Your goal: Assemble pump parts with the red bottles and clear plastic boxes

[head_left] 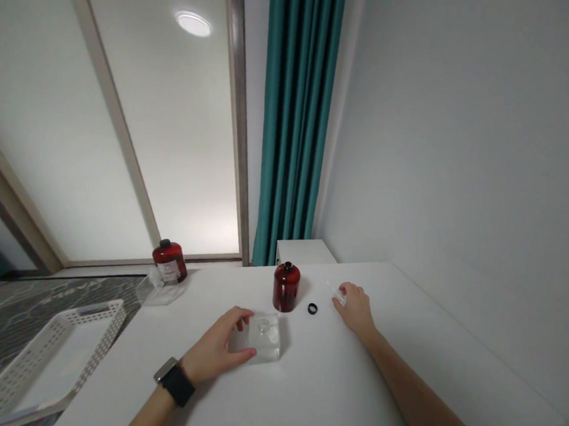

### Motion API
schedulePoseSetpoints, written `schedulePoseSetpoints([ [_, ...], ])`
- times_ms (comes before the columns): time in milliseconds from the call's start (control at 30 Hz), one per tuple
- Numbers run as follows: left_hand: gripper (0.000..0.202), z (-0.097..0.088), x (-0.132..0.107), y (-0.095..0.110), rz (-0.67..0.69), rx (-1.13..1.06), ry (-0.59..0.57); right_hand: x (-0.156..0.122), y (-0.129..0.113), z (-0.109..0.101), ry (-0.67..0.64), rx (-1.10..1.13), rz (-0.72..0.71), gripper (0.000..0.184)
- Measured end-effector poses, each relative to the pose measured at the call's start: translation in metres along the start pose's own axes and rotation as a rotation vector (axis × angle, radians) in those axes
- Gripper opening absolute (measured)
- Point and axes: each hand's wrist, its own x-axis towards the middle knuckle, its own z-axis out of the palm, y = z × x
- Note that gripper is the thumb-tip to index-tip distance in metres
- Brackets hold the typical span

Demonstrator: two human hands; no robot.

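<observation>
My left hand (221, 346) has its thumb and fingers around the left side of a clear square container (265, 338) with a round opening in its top. The container sits on the white table. At the right, my right hand (355, 306) pinches a small clear piece (339, 296) with a thin end pointing away to the left; my fingers partly hide it. A dark red-brown bottle (286, 287) without a cap stands upright just behind the container. Between that bottle and my right hand lies a black ring (312, 308).
At the table's far left corner stands another red-brown bottle (169, 261), capped and labelled, beside a clear plastic tray (161, 295). A white perforated basket (91, 349) is left of the table (328, 393). Beyond are a teal curtain (300, 107) and a frosted door (185, 142).
</observation>
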Motion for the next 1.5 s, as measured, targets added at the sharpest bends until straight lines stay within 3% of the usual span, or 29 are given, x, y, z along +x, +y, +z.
schedulePoseSetpoints([
  [267, 0.05, 0.0, -0.001, 0.001, -0.009, -0.002, -0.003, -0.001, 0.001, 0.0, 0.008, 0.079, 0.026, 0.009],
  [567, 0.049, -0.002, -0.001, 0.006, 0.015, -0.007, 0.012, -0.015, -0.017, -0.023, 0.196, 0.32, 0.008, 0.014],
  [800, 0.049, -0.002, -0.001, 0.007, 0.02, -0.001, 0.008, -0.028, -0.062, -0.055, 0.396, 0.471, -0.227, 0.015],
  [1033, 0.053, -0.002, -0.002, 0.007, 0.009, 0.013, 0.0, -0.028, -0.101, -0.073, 0.42, 0.524, -0.487, 0.025],
  [1200, 0.054, -0.002, -0.002, 0.009, 0.0, 0.026, -0.001, -0.021, -0.124, -0.078, 0.358, 0.62, -0.446, 0.02],
  [1500, 0.055, -0.002, -0.002, 0.006, 0.013, 0.031, -0.009, -0.004, -0.136, -0.086, 0.029, 0.752, -0.35, 0.007],
])
